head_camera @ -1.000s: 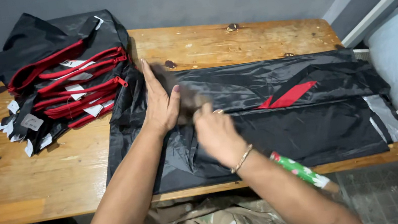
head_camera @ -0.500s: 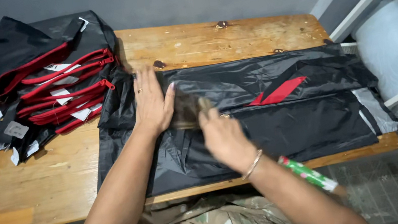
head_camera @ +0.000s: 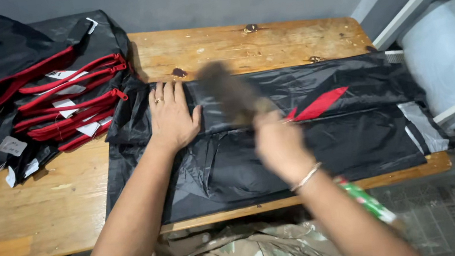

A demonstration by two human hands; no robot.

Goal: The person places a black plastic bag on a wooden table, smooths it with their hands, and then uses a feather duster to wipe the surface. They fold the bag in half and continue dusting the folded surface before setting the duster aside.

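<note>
Right hand [head_camera: 278,142] swung up since before, blurred, grip unclear, left hand [head_camera: 171,117] still flat, fingers spread on black garment [head_camera: 300,154] at frame centre, folded stack [head_camera: 56,102] upper left

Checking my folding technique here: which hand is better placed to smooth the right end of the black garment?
Probably the right hand: it is free near the middle, while the left hand lies flat on the black garment near its left end.

Likely garment workshop, worn wooden table [head_camera: 46,208], stack of tagged black-red bags [head_camera: 56,102]
</note>
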